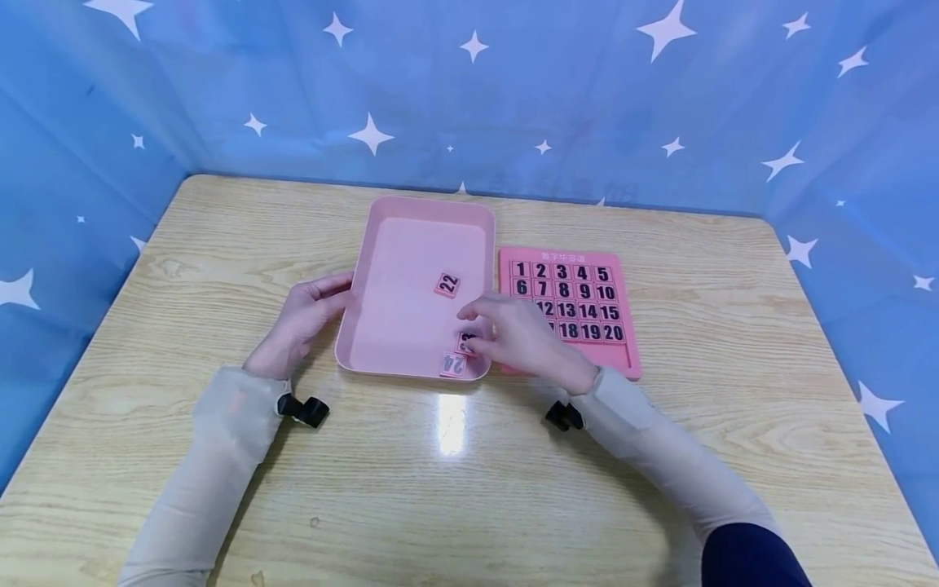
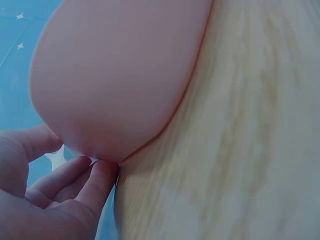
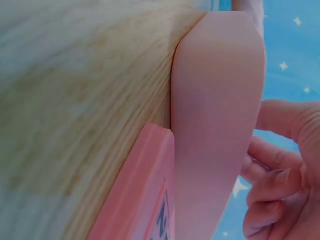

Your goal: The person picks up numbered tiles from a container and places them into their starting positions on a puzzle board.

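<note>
A pink tray [image 1: 396, 253] holds three number tiles: tile 22 [image 1: 447, 284], tile 24 [image 1: 453, 364] and, between them and the right wall, a tile [image 1: 464, 342] whose number is partly covered. My left hand [image 1: 304, 318] touches the tray's left wall; the left wrist view has the thumb at the rim and the other fingertips [image 2: 102, 167] against the outside, low down. My right hand [image 1: 524, 334] reaches over the right wall with bent, parted fingers. Its thumb tip overlaps the partly covered tile, while the index finger stays apart from the thumb.
Right of the tray lies a pink number puzzle board [image 1: 631, 359], with rows of tiles up to 20 and a bare bottom row. My right hand hides part of its left side. A blue star-patterned curtain [image 1: 469, 98] surrounds the wooden table [image 1: 381, 489].
</note>
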Motion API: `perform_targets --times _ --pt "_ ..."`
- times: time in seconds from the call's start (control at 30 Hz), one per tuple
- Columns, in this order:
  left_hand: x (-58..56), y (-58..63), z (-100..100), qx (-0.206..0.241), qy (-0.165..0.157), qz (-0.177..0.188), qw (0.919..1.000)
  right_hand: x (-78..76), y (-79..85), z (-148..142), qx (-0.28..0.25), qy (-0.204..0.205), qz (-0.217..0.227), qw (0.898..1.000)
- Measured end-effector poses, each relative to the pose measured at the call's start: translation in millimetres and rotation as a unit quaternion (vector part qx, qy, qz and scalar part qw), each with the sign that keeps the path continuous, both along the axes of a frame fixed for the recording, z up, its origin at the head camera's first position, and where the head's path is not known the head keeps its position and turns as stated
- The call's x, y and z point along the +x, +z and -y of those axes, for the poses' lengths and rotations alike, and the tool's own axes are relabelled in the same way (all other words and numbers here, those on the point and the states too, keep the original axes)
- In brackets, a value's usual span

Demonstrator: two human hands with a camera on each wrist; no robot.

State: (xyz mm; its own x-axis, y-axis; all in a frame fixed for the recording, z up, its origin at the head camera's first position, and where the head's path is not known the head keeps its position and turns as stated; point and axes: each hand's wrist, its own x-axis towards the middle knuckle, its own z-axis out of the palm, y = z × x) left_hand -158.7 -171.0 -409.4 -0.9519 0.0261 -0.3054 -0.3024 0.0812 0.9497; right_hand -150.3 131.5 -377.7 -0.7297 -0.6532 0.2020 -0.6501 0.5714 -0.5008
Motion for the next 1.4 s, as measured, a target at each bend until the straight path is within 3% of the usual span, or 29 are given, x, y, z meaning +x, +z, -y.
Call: perform_targets --times 0.23,0.43,0.6,0.8,0.93,1.2,1.4 --pt "-0.8 -0.8 0 0.020 0.008 -0.007 0.9997 -24.5 -2.9 14 0.006 -0.050 0.011 0.999" --pt "-0.6 -2.1 0 0.023 0.008 -0.009 0.9997 -39.7 -2.9 29 0.050 -0.090 0.024 0.994" --pt "-1.0 -3.8 -1 0.036 0.006 -0.015 0.9992 -55.4 1.1 35 0.072 -0.072 0.064 0.993" --pt "-1.5 -5.3 -1 0.051 0.006 -0.026 0.9983 -74.2 7.2 34 0.122 -0.022 0.092 0.988" --pt "-1.4 -5.3 0 0.047 0.006 -0.026 0.9985 -78.4 6.9 35 0.137 -0.021 0.096 0.986" --pt "-0.6 -3.5 1 0.037 0.001 -0.020 0.9991 -74.2 -0.2 38 0.155 -0.088 0.072 0.981" --pt "-0.3 -2.9 1 0.030 -0.001 -0.020 0.9994 -74.1 -2.8 42 0.193 -0.098 0.068 0.974"
